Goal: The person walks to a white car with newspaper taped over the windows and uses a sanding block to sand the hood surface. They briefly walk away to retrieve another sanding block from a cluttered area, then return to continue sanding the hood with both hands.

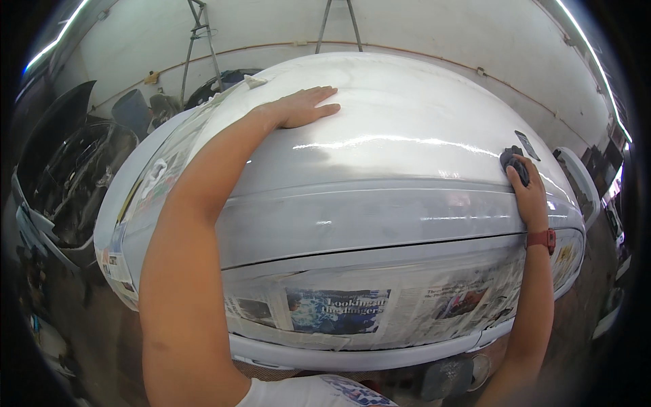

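Observation:
A white and grey car roof (366, 122) curves across the middle, shiny in a streak and duller grey toward the near side. My left hand (308, 108) lies flat on it at the upper left, fingers stretched out. At the right edge of the roof my right hand (532, 186) is closed round a dark, rounded sanding block (514, 165), pressed to the surface. What lies under the block is hidden. Just beyond it sits a small dark rectangular piece (526, 145). Newspaper (413, 308) covers the side windows below the roof edge.
Metal ladder legs (193, 51) stand behind the car at the wall. Dark car parts and an open engine bay (74, 180) are at the left. A loose pale panel (580, 183) stands at the right. A grey stool or bucket lid (447, 380) is near my body.

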`<state>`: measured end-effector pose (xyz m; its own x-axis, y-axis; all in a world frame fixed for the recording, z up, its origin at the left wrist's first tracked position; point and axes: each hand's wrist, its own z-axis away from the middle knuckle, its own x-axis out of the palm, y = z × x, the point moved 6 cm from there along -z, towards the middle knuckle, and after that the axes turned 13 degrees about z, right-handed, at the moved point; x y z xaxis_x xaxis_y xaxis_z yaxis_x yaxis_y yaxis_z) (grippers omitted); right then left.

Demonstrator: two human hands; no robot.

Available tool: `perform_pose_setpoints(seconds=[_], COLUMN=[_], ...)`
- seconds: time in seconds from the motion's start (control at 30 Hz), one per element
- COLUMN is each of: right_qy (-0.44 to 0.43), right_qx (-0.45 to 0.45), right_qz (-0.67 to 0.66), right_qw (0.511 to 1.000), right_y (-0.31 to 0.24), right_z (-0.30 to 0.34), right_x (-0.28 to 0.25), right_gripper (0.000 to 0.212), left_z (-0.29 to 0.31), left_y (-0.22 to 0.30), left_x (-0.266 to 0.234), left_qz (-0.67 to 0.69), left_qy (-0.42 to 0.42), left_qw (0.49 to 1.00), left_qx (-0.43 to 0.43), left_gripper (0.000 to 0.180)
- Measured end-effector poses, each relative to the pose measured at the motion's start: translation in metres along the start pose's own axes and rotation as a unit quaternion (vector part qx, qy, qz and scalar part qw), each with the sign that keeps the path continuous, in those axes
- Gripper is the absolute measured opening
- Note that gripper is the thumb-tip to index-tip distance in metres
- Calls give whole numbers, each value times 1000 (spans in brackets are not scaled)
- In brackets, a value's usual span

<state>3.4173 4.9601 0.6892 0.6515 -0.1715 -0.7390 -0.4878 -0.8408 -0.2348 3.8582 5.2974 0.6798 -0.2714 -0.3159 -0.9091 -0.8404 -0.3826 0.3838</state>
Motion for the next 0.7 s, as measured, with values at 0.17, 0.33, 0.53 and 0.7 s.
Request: perform_pose_setpoints(seconds=[0.17,0.33,0.53,0.7], right_qy=[-3,0,1,-1], right_qx=[-7,2,4,7], right_qz=[0,2,15,15], right_qw=[1000,1000,1000,1000], right_y=[1,5,-13,-11], right_z=[-3,2,1,4], right_x=[3,-1,2,-3], right_gripper=[44,44,43,43], left_z=[34,88,103,15], left_y=[-26,-88,-135,-64], left_x=[-6,-25,-38,-18], left_qz=[7,23,53,21], left_qy=[5,25,42,0], left_qw=[1000,997,985,997], left_qx=[-4,-76,-157,-77], left_gripper=[83,83,89,84])
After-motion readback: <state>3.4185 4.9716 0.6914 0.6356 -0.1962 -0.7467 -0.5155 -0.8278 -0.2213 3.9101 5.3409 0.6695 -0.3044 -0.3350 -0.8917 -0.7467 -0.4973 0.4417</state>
